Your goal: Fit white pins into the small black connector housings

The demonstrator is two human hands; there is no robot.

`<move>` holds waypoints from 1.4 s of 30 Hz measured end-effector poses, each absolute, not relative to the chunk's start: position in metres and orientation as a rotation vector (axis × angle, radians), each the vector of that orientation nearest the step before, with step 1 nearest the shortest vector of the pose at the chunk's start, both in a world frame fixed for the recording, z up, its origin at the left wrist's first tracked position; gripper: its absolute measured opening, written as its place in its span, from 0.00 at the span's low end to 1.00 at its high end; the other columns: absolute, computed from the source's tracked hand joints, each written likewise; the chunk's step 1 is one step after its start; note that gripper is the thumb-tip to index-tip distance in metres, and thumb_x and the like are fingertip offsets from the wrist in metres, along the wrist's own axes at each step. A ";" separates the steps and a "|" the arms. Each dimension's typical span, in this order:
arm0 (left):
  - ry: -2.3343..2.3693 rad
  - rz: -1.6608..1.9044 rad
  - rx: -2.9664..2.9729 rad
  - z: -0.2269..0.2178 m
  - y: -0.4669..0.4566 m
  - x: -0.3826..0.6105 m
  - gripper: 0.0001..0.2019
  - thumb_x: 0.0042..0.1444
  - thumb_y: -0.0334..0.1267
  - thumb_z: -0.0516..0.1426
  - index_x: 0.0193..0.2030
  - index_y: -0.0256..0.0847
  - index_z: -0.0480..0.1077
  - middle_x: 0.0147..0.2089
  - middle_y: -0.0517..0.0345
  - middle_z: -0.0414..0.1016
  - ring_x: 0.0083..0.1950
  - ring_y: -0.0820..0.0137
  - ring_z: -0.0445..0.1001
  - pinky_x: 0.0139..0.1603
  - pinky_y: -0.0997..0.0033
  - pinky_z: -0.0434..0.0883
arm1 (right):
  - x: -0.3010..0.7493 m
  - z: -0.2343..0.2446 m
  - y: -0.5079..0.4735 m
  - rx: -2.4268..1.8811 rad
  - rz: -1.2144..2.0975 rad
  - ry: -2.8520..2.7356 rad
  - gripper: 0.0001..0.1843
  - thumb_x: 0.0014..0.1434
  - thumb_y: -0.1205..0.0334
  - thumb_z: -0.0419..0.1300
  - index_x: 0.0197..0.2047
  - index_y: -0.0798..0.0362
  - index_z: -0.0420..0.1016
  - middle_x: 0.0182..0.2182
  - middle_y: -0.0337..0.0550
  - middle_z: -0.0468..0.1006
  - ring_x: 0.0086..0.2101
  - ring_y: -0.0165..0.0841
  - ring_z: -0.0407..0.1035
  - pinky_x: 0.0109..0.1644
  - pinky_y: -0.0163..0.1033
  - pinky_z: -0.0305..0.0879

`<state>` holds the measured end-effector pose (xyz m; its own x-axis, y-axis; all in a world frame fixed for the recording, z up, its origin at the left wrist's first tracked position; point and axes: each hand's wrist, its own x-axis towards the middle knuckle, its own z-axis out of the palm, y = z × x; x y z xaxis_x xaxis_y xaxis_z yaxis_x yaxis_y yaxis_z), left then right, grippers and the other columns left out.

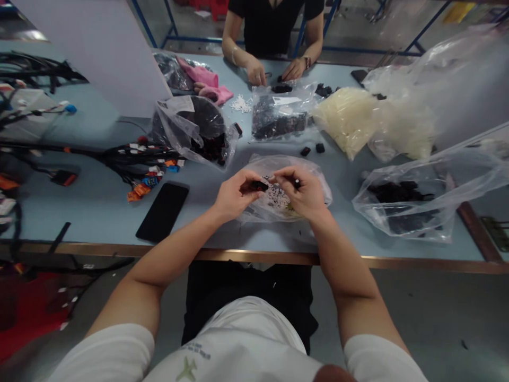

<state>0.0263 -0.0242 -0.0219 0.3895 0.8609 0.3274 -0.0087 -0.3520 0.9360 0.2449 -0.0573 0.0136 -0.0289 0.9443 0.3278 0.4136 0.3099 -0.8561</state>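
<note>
My left hand [234, 193] is closed on a black connector housing [260, 185] with a bit of red at its end. Just to its right, my right hand [302, 191] has thumb and forefinger pinched close to the connector; what lies between these fingertips is too small to make out. A small black and white spot shows among its curled fingers. Both hands are above an opened clear plastic bag [322, 178] holding many tiny white pieces [276, 197]. Two loose black connectors [319, 148] lie on the table beyond the bag.
A black phone [163, 212] and a wire harness [119, 159] are on the left. Bags of black parts [191, 130] and cream-coloured parts [345, 116] stand around the bag. Another open bag [409, 204] lies right. Across the table, a co-worker's hands [256, 70] handle parts.
</note>
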 end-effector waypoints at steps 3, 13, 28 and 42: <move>0.779 1.108 1.690 -0.020 -0.025 0.025 0.24 0.57 0.58 0.72 0.49 0.43 0.76 0.46 0.55 0.86 0.45 0.67 0.86 0.48 0.68 0.83 | 0.242 0.014 -0.061 -1.283 0.725 -1.537 0.05 0.67 0.56 0.65 0.43 0.46 0.81 0.38 0.41 0.89 0.40 0.37 0.84 0.45 0.43 0.76; 0.846 1.091 1.747 -0.019 -0.030 0.026 0.21 0.57 0.53 0.72 0.48 0.42 0.75 0.42 0.57 0.85 0.40 0.68 0.85 0.46 0.69 0.82 | 0.232 0.000 -0.056 -1.067 1.156 -1.311 0.10 0.52 0.51 0.79 0.35 0.43 0.87 0.39 0.39 0.88 0.44 0.39 0.80 0.55 0.49 0.76; 0.861 1.083 1.971 -0.018 -0.034 0.025 0.12 0.63 0.45 0.68 0.49 0.44 0.78 0.44 0.59 0.86 0.41 0.70 0.85 0.46 0.72 0.82 | 0.235 0.004 -0.056 -1.067 1.281 -1.362 0.14 0.50 0.50 0.79 0.31 0.47 0.83 0.32 0.37 0.80 0.34 0.32 0.72 0.38 0.41 0.69; 0.920 1.110 2.071 -0.020 -0.028 0.024 0.19 0.65 0.59 0.65 0.45 0.44 0.80 0.42 0.58 0.87 0.41 0.69 0.85 0.46 0.72 0.82 | 0.245 -0.005 -0.047 -1.144 1.306 -1.392 0.27 0.48 0.43 0.79 0.44 0.49 0.79 0.38 0.39 0.81 0.35 0.32 0.72 0.37 0.39 0.69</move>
